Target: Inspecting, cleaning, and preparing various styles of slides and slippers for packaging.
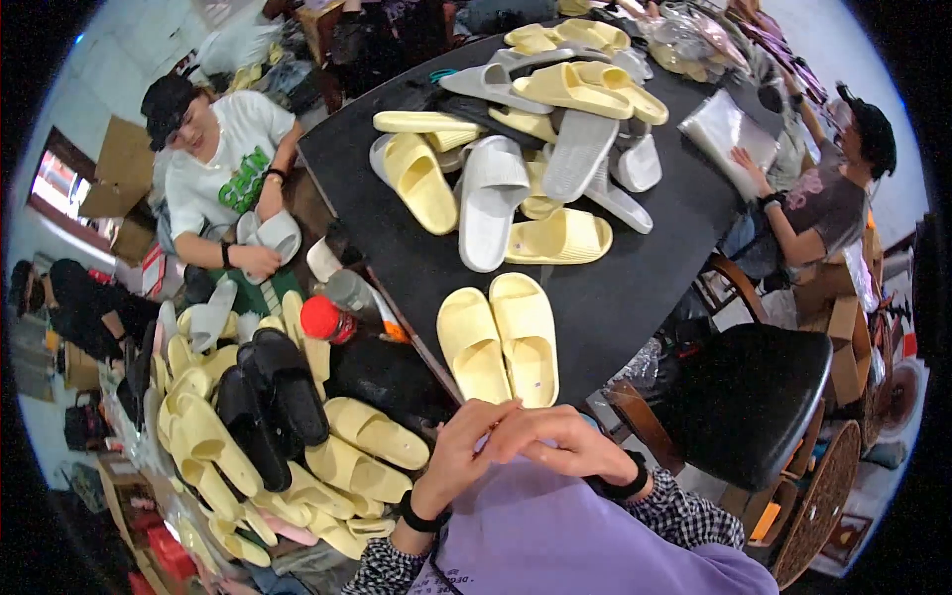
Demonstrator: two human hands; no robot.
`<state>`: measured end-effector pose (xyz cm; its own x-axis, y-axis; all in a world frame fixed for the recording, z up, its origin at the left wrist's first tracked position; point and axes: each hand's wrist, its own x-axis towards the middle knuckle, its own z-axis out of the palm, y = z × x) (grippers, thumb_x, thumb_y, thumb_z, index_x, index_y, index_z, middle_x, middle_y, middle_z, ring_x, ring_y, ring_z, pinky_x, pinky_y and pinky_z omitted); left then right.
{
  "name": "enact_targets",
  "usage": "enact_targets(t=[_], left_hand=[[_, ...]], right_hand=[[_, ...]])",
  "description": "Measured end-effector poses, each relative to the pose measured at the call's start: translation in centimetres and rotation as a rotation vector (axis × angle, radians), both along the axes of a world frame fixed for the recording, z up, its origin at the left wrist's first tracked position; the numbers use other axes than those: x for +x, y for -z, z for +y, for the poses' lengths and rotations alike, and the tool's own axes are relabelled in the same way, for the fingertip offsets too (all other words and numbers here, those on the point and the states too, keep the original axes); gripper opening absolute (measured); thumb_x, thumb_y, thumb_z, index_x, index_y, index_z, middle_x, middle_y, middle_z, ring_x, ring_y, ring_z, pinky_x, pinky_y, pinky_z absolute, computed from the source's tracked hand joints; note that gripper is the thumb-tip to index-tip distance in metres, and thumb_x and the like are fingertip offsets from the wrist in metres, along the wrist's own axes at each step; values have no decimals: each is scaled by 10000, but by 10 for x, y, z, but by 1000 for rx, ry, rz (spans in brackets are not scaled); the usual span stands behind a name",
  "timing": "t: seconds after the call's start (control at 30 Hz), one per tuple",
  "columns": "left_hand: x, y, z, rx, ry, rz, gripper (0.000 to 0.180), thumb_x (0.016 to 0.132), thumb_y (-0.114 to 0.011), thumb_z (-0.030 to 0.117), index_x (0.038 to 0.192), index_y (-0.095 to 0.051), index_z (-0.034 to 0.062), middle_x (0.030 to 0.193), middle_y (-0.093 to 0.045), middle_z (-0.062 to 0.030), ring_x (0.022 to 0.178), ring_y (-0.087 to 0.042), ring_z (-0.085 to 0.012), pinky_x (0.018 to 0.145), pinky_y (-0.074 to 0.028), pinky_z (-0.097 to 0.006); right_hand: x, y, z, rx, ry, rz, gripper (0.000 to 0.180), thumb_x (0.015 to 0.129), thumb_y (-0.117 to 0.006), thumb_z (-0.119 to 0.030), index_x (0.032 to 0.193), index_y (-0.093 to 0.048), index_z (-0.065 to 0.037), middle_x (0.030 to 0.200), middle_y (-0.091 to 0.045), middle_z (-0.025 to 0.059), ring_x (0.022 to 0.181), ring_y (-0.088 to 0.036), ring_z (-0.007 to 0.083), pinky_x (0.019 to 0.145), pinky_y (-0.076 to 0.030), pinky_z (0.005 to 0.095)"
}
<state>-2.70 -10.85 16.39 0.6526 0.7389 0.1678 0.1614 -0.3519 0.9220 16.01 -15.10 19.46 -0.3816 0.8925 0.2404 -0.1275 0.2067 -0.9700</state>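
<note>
A pair of pale yellow slides (499,342) lies side by side near the close corner of the black table, toes pointing away from me. Just this side of their heels, my left hand (466,448) and my right hand (555,439) meet in front of my purple top. The fingers of both are curled and press together, the right ones lapping over the left. Whatever they may hold between them is hidden. Beyond the pair, a loose heap of yellow slides (419,183) and light grey slides (493,203) covers the middle of the table.
At left, a pile of yellow slides (362,466) with black slides (253,426) stands beside a red-lidded jar (327,319). Across from it, a person (223,169) holds grey slides. To the right are a black-seated chair (739,402) and another person (823,198) touching clear plastic bags (729,144).
</note>
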Motion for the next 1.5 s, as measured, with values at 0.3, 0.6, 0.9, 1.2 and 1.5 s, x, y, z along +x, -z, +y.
enact_targets(t=[0.3,0.6,0.9,1.2,1.5], left_hand=[[-36,44,-1,278,-405,240,137,800,-598,-26,926,-637,11,935,-639,-118,863,-617,-294,748,-507,-368],[-31,66,-18,378,-251,199,138,792,-649,1,929,-641,16,968,-637,-122,880,-622,-284,748,-523,-360],[-11,108,3,443,-84,354,272,863,-595,136,1093,-585,-7,1099,-593,-140,968,-605,-303,829,-512,-364],[23,135,21,431,-227,488,732,824,-651,326,1315,-355,-130,1342,-391,-285,1253,-397,-387,1061,-343,-422],[54,147,59,148,-216,553,440,725,-681,289,1008,-567,-27,952,-596,-251,890,-588,-409,776,-481,-475]], right_hand=[[49,2,-29,-260,452,193,183,903,-462,54,839,-631,21,841,-667,132,786,-642,203,722,-509,304],[60,50,-5,-511,693,-59,162,933,-482,-7,1078,-423,-45,837,-664,101,617,-576,103,571,-463,228],[27,145,11,-245,517,-584,228,846,-589,2,1071,-566,34,891,-643,183,696,-648,269,605,-524,326],[19,173,29,94,471,-818,486,889,-562,-159,1261,-400,108,1211,-431,309,1120,-436,449,973,-384,465],[8,175,89,-368,275,-829,689,921,-406,-569,907,-628,83,782,-627,262,810,-616,397,789,-465,440]])
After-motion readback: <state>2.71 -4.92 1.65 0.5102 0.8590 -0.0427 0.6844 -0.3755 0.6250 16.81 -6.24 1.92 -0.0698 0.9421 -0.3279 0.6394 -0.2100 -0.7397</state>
